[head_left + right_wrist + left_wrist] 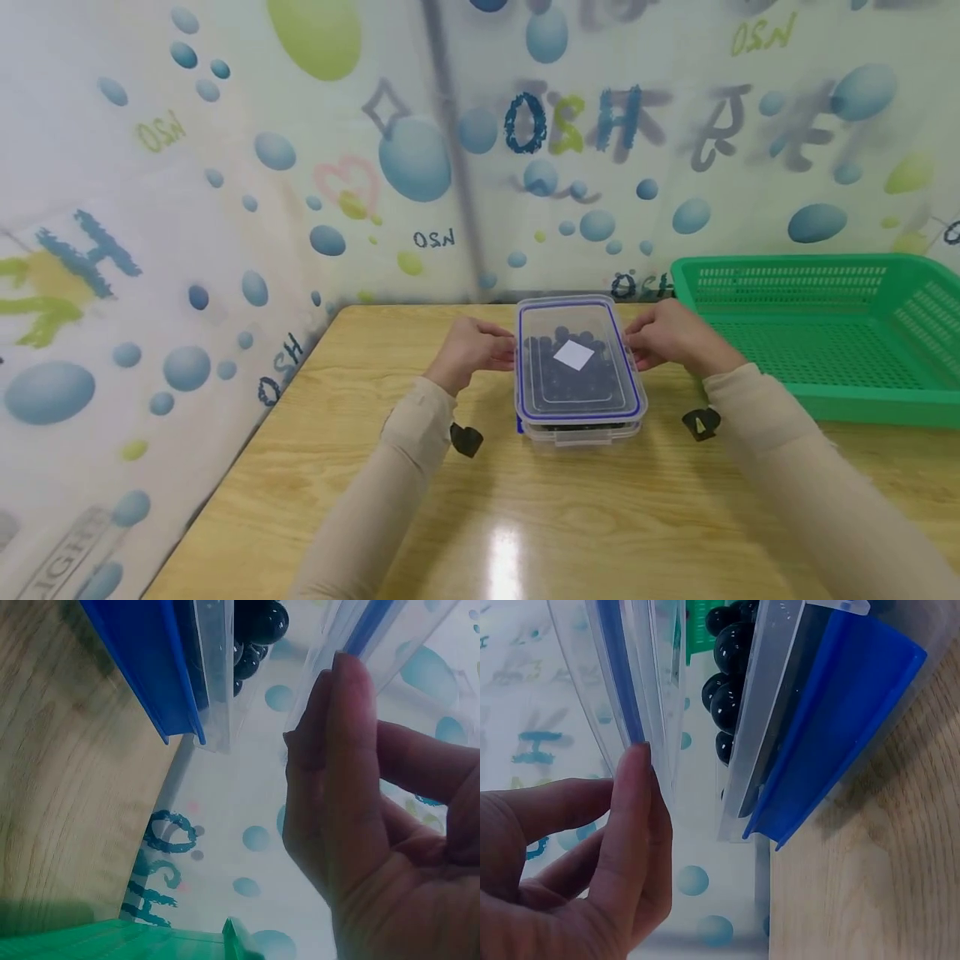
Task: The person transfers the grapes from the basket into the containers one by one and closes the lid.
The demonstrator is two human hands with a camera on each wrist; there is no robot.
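Observation:
A clear plastic lid (537,320) with a blue seal line and a white diamond-shaped label (573,355) is held above a clear container (583,435). Glossy black balls (733,649) fill the container and rise above its rim. My left hand (471,350) pinches the lid's left edge between thumb and fingers. On the opposite edge, my right hand (671,335) grips the lid the same way. Both wrist views show a gap between lid and container. Blue side clips (847,720) hang folded down along the container's two long sides.
To the right on the wooden table (360,375) stands a green perforated basket (825,402), close beside my right forearm. A wall covering (480,167) with printed bubbles and letters runs along the back and left. Small black devices sit at both wrists.

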